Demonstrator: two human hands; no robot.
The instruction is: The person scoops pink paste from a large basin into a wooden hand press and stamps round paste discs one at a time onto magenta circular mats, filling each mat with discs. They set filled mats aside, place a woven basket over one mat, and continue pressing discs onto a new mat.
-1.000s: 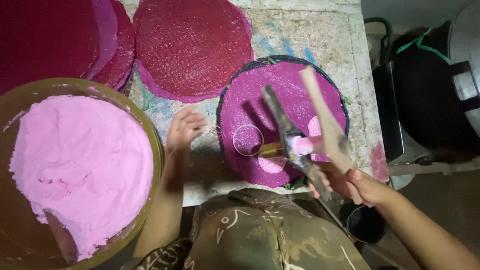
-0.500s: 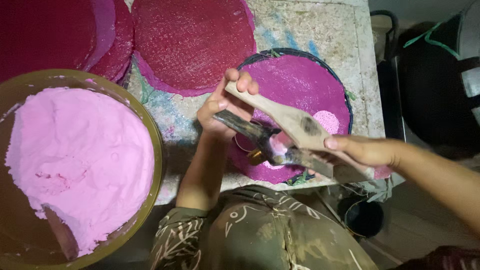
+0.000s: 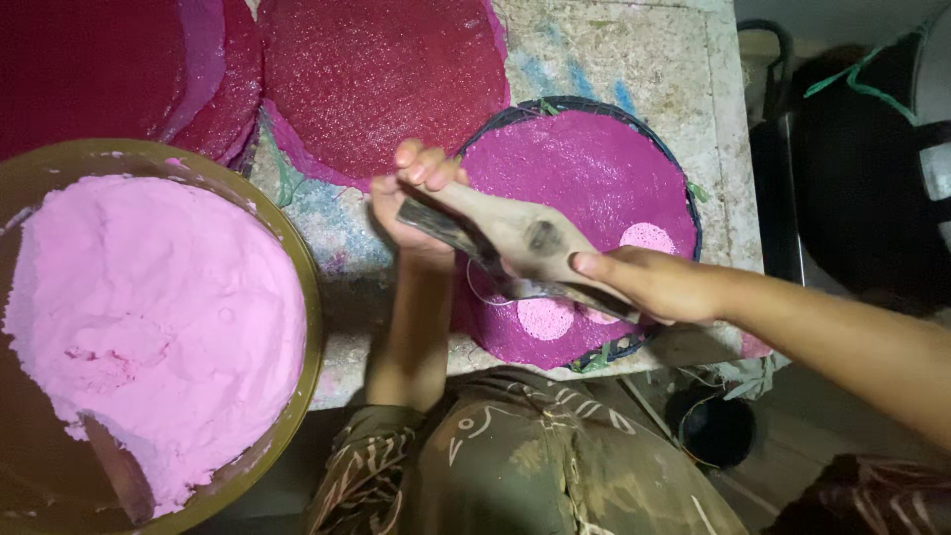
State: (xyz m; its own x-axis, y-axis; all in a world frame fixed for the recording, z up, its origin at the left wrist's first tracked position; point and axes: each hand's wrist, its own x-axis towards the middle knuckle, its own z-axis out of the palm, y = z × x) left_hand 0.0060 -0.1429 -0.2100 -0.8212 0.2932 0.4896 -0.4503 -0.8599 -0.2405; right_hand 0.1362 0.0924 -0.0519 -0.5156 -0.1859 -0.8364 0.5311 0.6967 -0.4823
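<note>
Holding the wooden paddle tool in both hands, we have lifted it above the magenta-coated round tray: left hand, earlier flat on the table, now curls round its tip; right hand grips its handle.

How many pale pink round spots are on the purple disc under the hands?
2: one spot near the disc's front edge, one to its right by the right hand. The tool may hide more.
</note>
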